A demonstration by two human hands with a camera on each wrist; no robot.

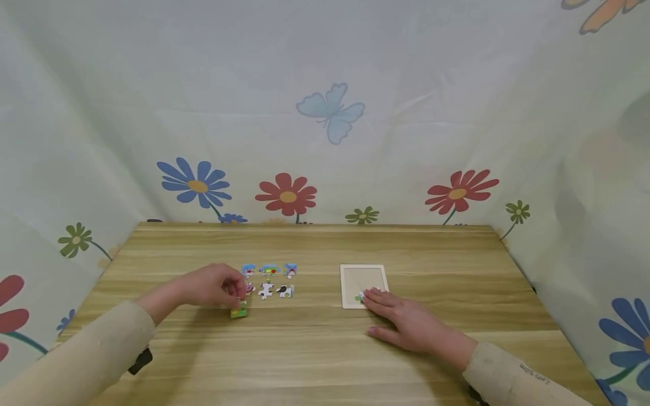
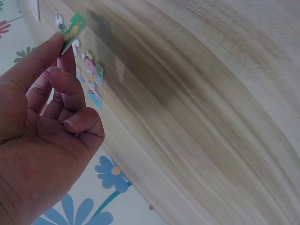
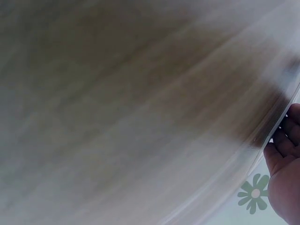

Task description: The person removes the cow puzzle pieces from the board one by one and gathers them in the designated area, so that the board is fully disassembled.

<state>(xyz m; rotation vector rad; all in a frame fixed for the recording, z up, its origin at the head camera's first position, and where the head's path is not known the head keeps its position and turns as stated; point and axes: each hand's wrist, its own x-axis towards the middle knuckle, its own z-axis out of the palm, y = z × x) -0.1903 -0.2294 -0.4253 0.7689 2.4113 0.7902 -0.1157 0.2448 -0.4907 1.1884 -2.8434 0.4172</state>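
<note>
Between thumb and fingertips, my left hand [image 1: 215, 286] pinches a green-and-yellow jigsaw piece [image 1: 238, 311], held just off the table in the left wrist view. Close by it lie several loose jigsaw pieces [image 1: 266, 290] in two rough rows, some with coloured pictures. My right hand [image 1: 406, 321] lies with fingers extended over the lower right corner of a square puzzle frame [image 1: 343, 287] with a pale border. Partly under those fingertips is a jigsaw piece [image 1: 358, 298] with green on it, inside the frame. In the right wrist view only part of that hand shows at the edge.
A wood-grain table [image 1: 304, 349] carries everything. Behind and at both sides hangs a pale cloth [image 1: 244, 129] printed with flowers and a butterfly. The table's far edge [image 1: 325, 224] meets this cloth.
</note>
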